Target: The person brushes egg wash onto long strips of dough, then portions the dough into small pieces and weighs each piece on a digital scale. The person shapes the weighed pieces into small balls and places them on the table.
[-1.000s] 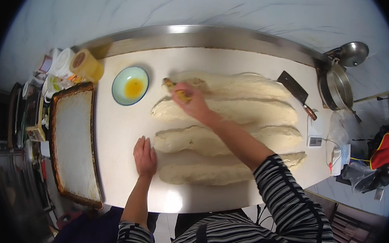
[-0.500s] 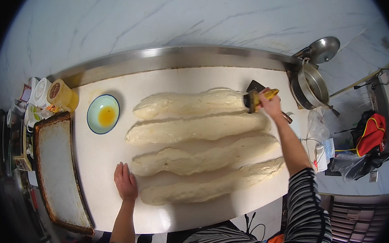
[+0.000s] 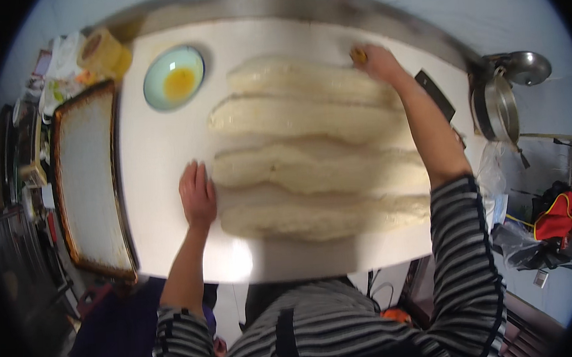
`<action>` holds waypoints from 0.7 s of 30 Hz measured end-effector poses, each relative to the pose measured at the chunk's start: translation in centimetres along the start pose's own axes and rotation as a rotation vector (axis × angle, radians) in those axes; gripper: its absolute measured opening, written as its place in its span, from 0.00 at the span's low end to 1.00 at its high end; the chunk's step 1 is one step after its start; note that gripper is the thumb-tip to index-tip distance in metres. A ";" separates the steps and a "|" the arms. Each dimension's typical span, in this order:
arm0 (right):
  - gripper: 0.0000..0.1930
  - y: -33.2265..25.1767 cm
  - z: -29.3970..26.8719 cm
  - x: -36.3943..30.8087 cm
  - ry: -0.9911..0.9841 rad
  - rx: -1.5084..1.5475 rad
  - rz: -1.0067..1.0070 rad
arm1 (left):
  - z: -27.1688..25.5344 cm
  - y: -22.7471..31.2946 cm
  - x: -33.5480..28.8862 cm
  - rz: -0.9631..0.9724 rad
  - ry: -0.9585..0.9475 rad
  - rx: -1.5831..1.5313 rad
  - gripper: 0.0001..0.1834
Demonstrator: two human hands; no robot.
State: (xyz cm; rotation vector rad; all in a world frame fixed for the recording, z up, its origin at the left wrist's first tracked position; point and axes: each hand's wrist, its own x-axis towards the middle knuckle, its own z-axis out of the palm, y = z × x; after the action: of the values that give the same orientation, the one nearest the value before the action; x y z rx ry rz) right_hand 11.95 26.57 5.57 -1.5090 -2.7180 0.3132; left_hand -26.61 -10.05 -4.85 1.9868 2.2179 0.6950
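Observation:
Several long strips of pale dough lie side by side across the white tabletop, among them the far strip (image 3: 292,74) and the near strip (image 3: 315,220). My right hand (image 3: 379,62) reaches past the far strip, closed around a brush (image 3: 359,55). Only the brush's yellowish handle shows; its bristles are out of sight. My right forearm covers the right end of the far strips. Left of the strips, my left hand (image 3: 198,194) rests on the table, fingers stretched and holding nothing. A light green bowl (image 3: 154,88) with yellow liquid stands at the far left.
A rust-edged baking tray (image 3: 90,182) lies along the left edge, with a yellow tub (image 3: 108,55) behind it. Right of my forearm is a dark flat blade (image 3: 435,95). Metal pans (image 3: 503,111) stand off the right edge. A raised metal strip (image 3: 221,10) runs along the back.
The view has tilted, so the table sits higher in it. My right hand has carried the brush off the far strip's right end, beyond its far side. My left hand stays by the strips' left ends.

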 end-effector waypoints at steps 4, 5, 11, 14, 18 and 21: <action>0.12 -8.5 1.8 4.0 0.001 0.230 -0.126 | -0.4 0.1 0.2 -0.014 -0.047 0.038 0.24; 0.11 -10.1 2.0 4.7 0.044 0.258 -0.177 | -0.6 0.2 0.2 -0.014 -0.037 0.022 0.25; 0.07 -16.0 2.6 5.5 0.149 0.478 -0.265 | -1.0 0.7 0.4 -0.032 -0.052 0.022 0.24; 0.05 -19.0 2.6 5.1 0.216 0.593 -0.505 | -1.0 0.7 0.3 -0.037 -0.052 0.010 0.25; 0.06 -21.9 1.6 4.2 0.052 0.636 -0.563 | -1.0 0.5 0.4 -0.038 -0.060 -0.011 0.26; 0.07 -23.3 0.5 4.0 0.074 1.016 -0.282 | -1.1 0.5 0.4 -0.042 -0.056 -0.027 0.26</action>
State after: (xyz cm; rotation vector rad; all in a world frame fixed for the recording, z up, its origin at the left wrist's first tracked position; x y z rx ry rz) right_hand -9.78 17.91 8.98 -0.8007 -2.0512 1.3097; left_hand -26.60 -9.96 -3.60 1.9172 2.1992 0.6523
